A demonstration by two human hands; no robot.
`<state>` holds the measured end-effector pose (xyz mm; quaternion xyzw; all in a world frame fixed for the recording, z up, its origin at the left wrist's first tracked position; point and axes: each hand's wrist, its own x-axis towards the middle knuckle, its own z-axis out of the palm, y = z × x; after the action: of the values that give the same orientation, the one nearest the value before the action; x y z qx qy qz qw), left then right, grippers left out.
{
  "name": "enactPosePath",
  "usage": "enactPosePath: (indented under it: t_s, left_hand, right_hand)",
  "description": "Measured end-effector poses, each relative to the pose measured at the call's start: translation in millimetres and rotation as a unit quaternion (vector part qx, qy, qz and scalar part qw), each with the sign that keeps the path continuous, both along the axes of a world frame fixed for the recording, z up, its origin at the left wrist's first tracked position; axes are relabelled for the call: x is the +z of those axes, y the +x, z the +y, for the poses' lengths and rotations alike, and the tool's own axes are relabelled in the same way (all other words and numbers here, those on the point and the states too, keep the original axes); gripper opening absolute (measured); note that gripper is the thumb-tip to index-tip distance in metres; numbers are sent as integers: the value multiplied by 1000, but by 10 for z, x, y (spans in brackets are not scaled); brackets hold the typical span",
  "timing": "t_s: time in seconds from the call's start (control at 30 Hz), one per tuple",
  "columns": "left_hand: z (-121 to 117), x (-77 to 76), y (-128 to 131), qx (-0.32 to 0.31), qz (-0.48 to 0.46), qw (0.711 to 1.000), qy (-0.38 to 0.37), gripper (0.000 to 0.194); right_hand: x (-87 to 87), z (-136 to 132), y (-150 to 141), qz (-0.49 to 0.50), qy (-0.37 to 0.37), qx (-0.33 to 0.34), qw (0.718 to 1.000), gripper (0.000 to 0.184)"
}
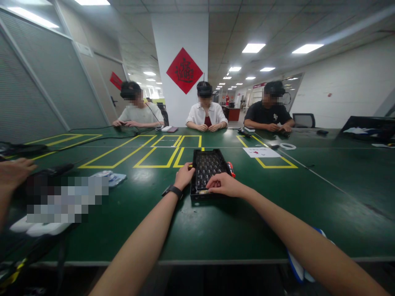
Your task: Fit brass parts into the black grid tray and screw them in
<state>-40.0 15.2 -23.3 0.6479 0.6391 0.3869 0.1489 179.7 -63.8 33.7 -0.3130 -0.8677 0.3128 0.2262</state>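
Fingers [188,166] on the left grip a black tray [198,197]; right fingers [213,183] bunch narrowly, hold unclear.

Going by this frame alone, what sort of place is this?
Probably an open-plan office used as a shared workroom: a large green table marked with yellow outlines, a dark office chair beyond it, and ceiling light panels receding behind.

The right hand [226,185] partly hides the black tray [208,159]; the piece [202,192] at its fingertips [209,189] is too small to identify. Well left of it, a co-worker's arm [5,193] is cut off.
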Motion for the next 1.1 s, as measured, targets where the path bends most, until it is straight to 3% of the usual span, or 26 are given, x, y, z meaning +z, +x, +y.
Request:
enactPosePath:
  t_s: [0.27, 0.43, 0.77, 1.1]
  left_hand:
    - [-16, 5, 7, 0, 11, 1000, -1, 39]
    - [-24, 26, 16, 5, 17, 1000, -2, 39]
    - [-13, 11, 10, -5, -1, 1000, -1, 40]
    - [-25, 24, 20, -2, -7, 1000, -4, 41]
  right_hand:
    - [42, -16, 6, -34, 44, 6, 998, 26]
    - [-20, 21, -4, -11, 21, -2, 1000, 33]
    - [-5, -35, -37, -35, 97, -8, 995, 25]
    - [-19, -32, -35, -20, 70, -15, 997, 28]
